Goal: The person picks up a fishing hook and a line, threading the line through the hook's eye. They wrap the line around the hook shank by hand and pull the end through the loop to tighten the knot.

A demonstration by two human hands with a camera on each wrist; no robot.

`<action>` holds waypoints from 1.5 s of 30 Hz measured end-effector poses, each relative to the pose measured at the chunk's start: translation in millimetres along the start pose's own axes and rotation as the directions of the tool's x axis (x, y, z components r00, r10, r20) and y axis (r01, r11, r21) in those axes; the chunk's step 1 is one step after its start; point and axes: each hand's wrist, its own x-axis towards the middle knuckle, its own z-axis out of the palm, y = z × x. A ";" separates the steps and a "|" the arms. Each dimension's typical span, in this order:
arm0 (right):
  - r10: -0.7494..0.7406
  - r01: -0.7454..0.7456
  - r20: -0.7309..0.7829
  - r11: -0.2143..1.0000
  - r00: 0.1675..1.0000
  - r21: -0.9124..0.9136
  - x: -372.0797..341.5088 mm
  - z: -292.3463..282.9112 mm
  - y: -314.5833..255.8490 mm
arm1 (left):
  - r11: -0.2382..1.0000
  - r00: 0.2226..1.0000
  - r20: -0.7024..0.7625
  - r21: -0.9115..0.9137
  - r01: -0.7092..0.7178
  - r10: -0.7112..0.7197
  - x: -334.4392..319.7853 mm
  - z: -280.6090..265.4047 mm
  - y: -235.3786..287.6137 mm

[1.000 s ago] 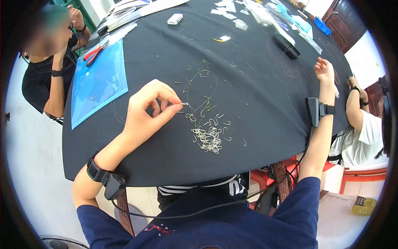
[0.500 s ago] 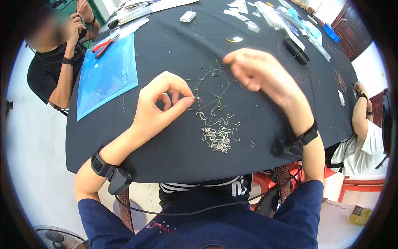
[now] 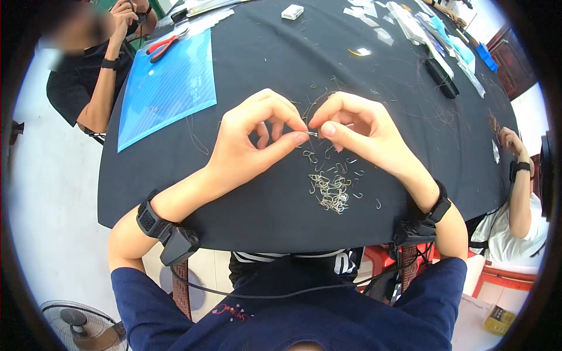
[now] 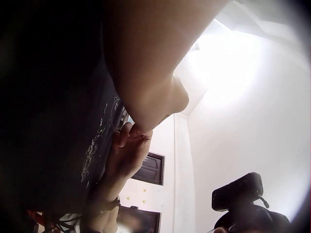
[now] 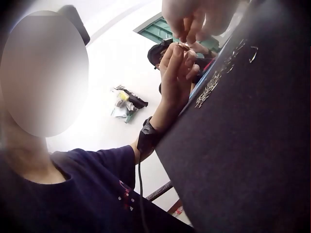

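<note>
The left hand [image 3: 254,128] pinches a small metal hook [image 3: 312,134] by one end between thumb and forefinger, above the dark tabletop. Close against it, the right hand [image 3: 366,131] has thumb and forefinger curled together at the hook's other end; a thin line hangs near the fingertips. Below both hands lies a pile of silvery hooks [image 3: 332,193], with loose ones around it. In the right wrist view the left hand [image 5: 176,73] and right hand [image 5: 199,19] meet at the fingertips, over the table's edge.
A blue plastic folder [image 3: 170,88] with red-handled pliers [image 3: 164,48] lies at the left. Farther back are a small white box [image 3: 292,11], a black case [image 3: 442,78] and plastic bags [image 3: 462,55]. Other people sit at both sides; a fan [image 3: 79,327] stands lower left.
The right hand has come in from the far right to meet the left hand, its fingers closing at the hook. The left hand keeps its pinch. The head view has shifted slightly.
</note>
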 end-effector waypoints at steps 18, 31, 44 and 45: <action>0.097 -0.098 0.040 0.995 0.994 0.033 -2.9 -0.3 -0.3 | 0.992 0.995 -0.002 0.081 -0.100 0.100 1.1 1.0 0.6; 0.106 -0.114 0.083 0.989 0.991 0.091 -3.4 0.1 -0.5 | 0.957 0.979 0.004 0.210 -0.200 0.204 1.9 -0.7 1.6; 0.088 -0.096 0.082 0.991 0.993 0.091 -4.5 0.5 -1.3 | 0.959 0.976 -0.011 0.187 -0.213 0.218 2.1 -2.4 1.6; 0.078 -0.084 0.071 0.992 0.994 0.093 -4.5 1.7 -1.3 | 0.958 0.975 -0.023 0.196 -0.211 0.220 1.9 -2.5 1.6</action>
